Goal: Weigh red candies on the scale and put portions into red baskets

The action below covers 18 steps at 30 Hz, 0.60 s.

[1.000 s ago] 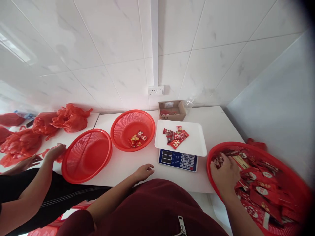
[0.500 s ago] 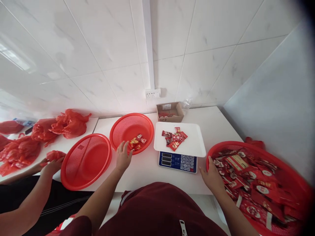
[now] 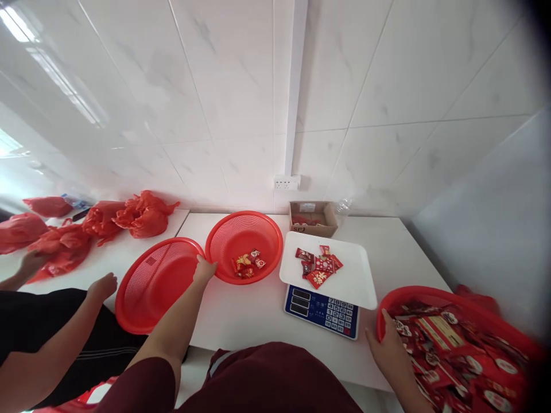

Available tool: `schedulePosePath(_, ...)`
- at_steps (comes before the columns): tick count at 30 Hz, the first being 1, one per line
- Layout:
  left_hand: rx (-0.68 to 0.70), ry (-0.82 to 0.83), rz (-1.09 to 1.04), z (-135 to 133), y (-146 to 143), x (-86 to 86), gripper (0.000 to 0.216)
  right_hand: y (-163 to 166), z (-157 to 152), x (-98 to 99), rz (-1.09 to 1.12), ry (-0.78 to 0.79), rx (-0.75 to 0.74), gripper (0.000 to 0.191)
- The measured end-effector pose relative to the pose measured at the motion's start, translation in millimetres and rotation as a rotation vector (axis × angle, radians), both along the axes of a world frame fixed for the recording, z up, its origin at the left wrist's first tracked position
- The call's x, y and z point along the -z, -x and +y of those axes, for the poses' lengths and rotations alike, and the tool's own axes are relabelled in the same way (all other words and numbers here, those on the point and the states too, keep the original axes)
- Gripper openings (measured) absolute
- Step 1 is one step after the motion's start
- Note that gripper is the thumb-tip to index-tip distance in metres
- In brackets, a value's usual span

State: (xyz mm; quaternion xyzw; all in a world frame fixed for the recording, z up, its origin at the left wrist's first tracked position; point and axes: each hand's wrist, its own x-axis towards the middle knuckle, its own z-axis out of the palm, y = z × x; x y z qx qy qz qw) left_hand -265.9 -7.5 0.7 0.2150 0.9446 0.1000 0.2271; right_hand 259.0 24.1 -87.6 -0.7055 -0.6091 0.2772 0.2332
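We are sitting at a white table (image 3: pixel 258 310) pushed against a wall of white marbled tiles, with a wall socket (image 3: pixel 286 183) just above the tabletop. Our left hand (image 3: pixel 204 268) is reaching forward and gripping the near-left rim of the smaller red mesh basket (image 3: pixel 224 235), fingers curled over the edge; a few wrapped candies (image 3: pixel 246 264) are lying in its bottom. Just beside it on the left, rim almost touching rim, a larger red mesh basket (image 3: pixel 150 287) is sitting. Our right hand (image 3: pixel 387 350) is resting against the left rim of the big red basket (image 3: pixel 430 295) at the table's right end, fingers loosely bent along the edge (we cannot tell whether they are truly clasping it); that basket is heaped with red packets (image 3: pixel 451 350). Between the two hands, a digital scale (image 3: pixel 322 310) is standing with a white tray (image 3: pixel 348 281) on top, carrying a small cluster of red candy packets (image 3: pixel 318 267). Behind the scale, a small cardboard box (image 3: pixel 313 218) is sitting against the wall. To our left, another person's hand (image 3: pixel 102 285) is hovering by the larger basket, and red plastic bags (image 3: pixel 142 213) are lying beyond it.
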Motion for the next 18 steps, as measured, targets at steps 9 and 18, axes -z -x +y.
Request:
schedulePosePath(9, 0.126, 0.057, 0.063, 21.6, 32.1, -5.8, 0.071, -4.7, 3.1, 4.5, 0.042, 0.033, 0.029, 0.086)
schedulePosePath(18, 0.437, 0.050, 0.129, 16.1, 66.0, -8.9, 0.069, -5.6, 4.8, -0.6, 0.012, 0.073, 0.021, 0.086)
